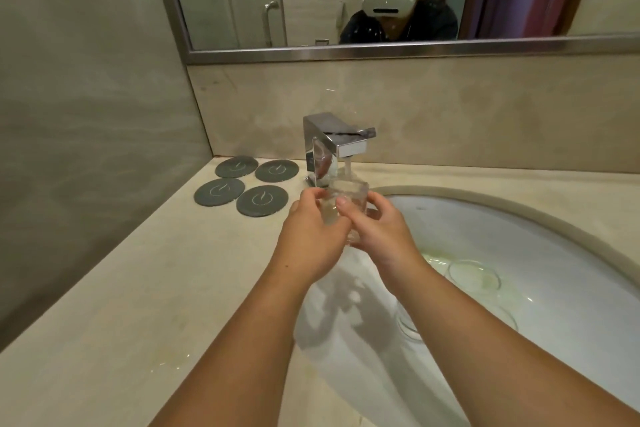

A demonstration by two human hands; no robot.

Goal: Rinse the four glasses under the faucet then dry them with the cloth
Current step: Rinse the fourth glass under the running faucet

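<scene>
A beige counter (138,288) surrounds the sink (519,218). Both hands, left (311,236) and right (381,229), grip one glass (348,194) under the faucet (341,142). Wet fingers could slip, dropping it onto glasses (473,277) below.

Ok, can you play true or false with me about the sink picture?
1. Both hands, left and right, hold one glass. True.
2. The faucet is off. False: water runs into the glass.
3. Four dark coasters lie on the counter. True.
4. Glasses stand on the coasters. False: the coasters are bare.
5. More glasses lie in the sink. True.
</scene>
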